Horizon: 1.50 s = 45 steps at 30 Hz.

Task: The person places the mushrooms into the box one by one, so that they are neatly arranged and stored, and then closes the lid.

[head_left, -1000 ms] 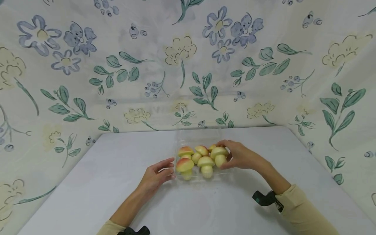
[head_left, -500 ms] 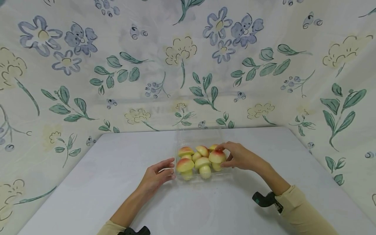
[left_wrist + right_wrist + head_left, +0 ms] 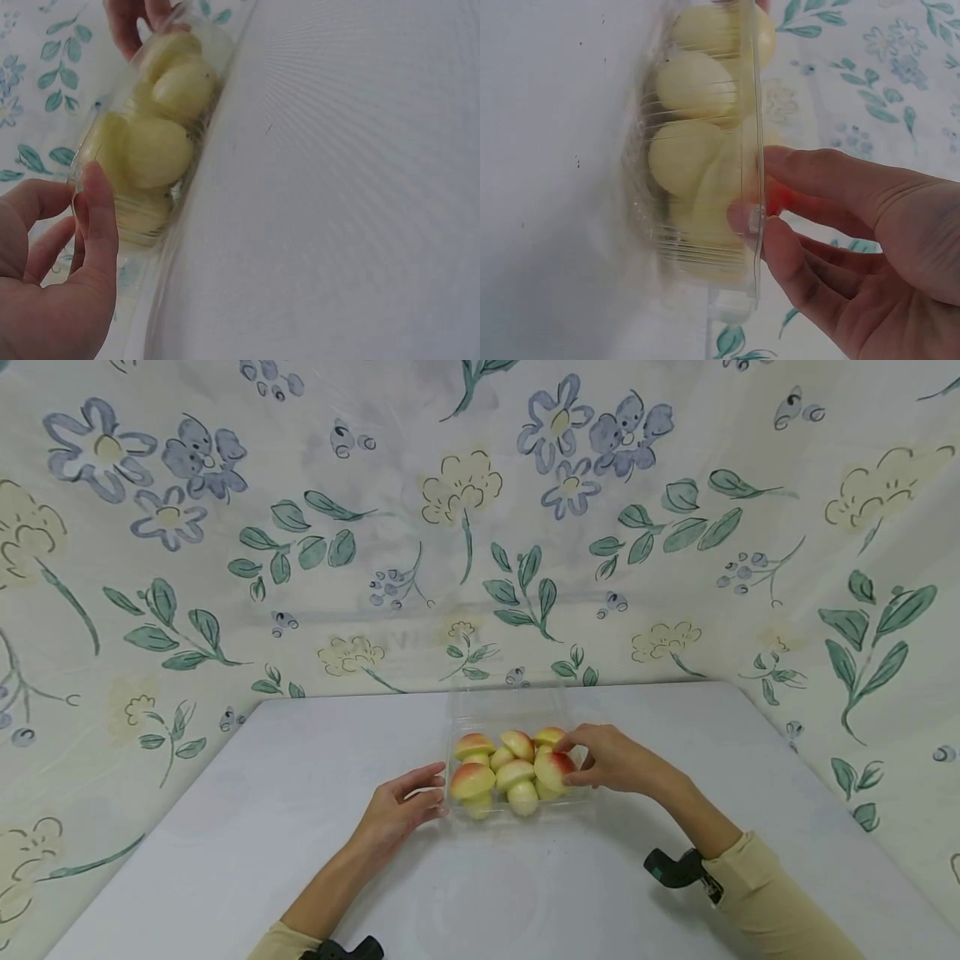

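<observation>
A clear plastic container (image 3: pixel 570 807) with its lid raised at the back holds several yellow mushroom-shaped pieces with red-tinged caps. At its front right corner, my right hand (image 3: pixel 618 760) pinches one mushroom (image 3: pixel 553 770) between thumb and fingers. That mushroom leans, its red cap turned up. Through the ribbed wall in the right wrist view, the thumb (image 3: pixel 746 217) shows inside the container. My left hand (image 3: pixel 405 802) has its fingers loosely extended, fingertips at the container's left wall. Beside the right mushroom sit a pale front-middle mushroom (image 3: pixel 517 777) and a redder front-left mushroom (image 3: pixel 472 782).
The container's transparent lid (image 3: pixel 510 706) stands toward the back edge of the white table (image 3: pixel 322 752). Behind the table hangs a floral cloth (image 3: pixel 420 635). A dark wrist camera (image 3: pixel 675 868) sits at the right sleeve.
My right hand has turned the right-hand mushroom so its red side shows, and moved it slightly left and down into the container. The front-middle mushroom has shifted slightly left. My left hand stays put.
</observation>
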Each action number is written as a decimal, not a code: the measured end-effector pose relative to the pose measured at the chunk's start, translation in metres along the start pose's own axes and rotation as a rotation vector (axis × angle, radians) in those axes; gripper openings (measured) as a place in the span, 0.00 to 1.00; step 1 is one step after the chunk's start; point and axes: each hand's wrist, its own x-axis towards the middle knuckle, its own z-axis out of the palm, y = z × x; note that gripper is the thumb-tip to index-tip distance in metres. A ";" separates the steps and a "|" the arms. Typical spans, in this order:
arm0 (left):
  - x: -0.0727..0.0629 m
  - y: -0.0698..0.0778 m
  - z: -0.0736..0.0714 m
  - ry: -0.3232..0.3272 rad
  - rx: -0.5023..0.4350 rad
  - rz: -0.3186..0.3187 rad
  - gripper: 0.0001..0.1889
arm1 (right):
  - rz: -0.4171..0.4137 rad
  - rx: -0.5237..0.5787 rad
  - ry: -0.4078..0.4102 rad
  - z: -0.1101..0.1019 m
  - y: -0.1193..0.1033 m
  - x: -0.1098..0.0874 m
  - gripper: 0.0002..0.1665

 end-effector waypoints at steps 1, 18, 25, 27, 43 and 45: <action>0.000 0.000 0.000 0.000 -0.001 0.000 0.29 | 0.002 0.003 -0.002 0.000 0.000 0.000 0.24; 0.001 0.002 0.000 0.012 -0.005 -0.002 0.29 | 0.031 -0.009 0.007 -0.006 -0.003 0.001 0.26; 0.000 0.001 0.000 0.009 -0.025 -0.001 0.29 | 0.022 0.023 0.022 -0.011 0.000 -0.003 0.26; 0.000 0.000 0.000 0.004 -0.028 0.000 0.29 | 0.016 0.031 0.027 -0.011 0.002 -0.004 0.26; -0.001 0.000 -0.001 0.023 -0.033 -0.006 0.29 | -0.004 0.017 0.110 -0.018 0.023 0.009 0.22; 0.000 -0.001 -0.001 0.024 -0.039 -0.001 0.29 | -0.003 0.018 0.118 -0.021 0.028 0.015 0.22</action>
